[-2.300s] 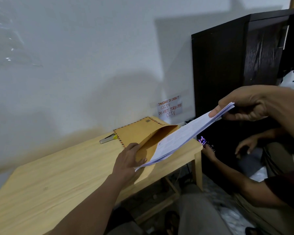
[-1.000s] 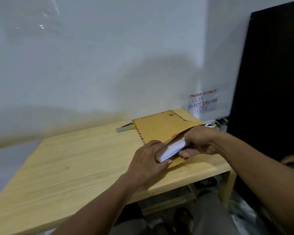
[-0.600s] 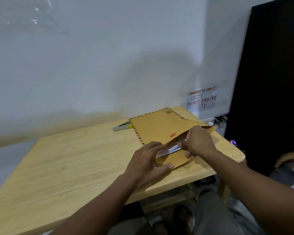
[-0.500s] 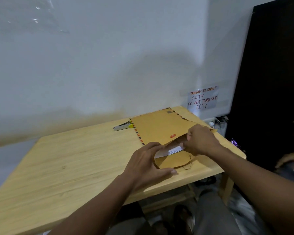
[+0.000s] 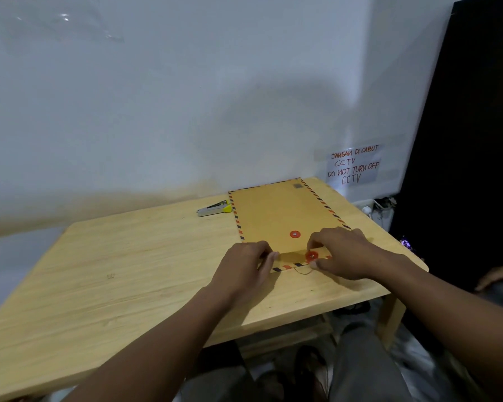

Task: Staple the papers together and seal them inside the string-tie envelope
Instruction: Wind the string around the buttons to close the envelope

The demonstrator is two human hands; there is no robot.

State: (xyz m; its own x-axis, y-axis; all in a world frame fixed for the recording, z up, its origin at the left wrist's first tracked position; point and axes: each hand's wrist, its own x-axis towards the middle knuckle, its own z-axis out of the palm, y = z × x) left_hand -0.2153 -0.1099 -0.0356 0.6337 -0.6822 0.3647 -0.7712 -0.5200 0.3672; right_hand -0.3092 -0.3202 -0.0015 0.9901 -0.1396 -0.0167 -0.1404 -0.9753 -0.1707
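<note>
Brown envelope (image 5: 276,216) flat on worktop (image 5: 128,280), flap folded; left hand (image 5: 244,265) presses its corner, right hand (image 5: 340,256) pinches near the button (image 5: 312,255); string (image 5: 302,270) unwound.

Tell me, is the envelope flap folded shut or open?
Folded shut: the flap lies flat on the envelope, but its string hangs loose, unwound.

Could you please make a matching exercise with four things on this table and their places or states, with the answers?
Things:
1. stapler
2. envelope flap
3. string
4. handwritten note

Places or states:
A. stuck on the wall
B. folded down, pressed by both hands
C. lying loose, not yet wound
D. left of the envelope's far end

Pairs: 1-D, 2-B, 3-C, 4-A
</note>
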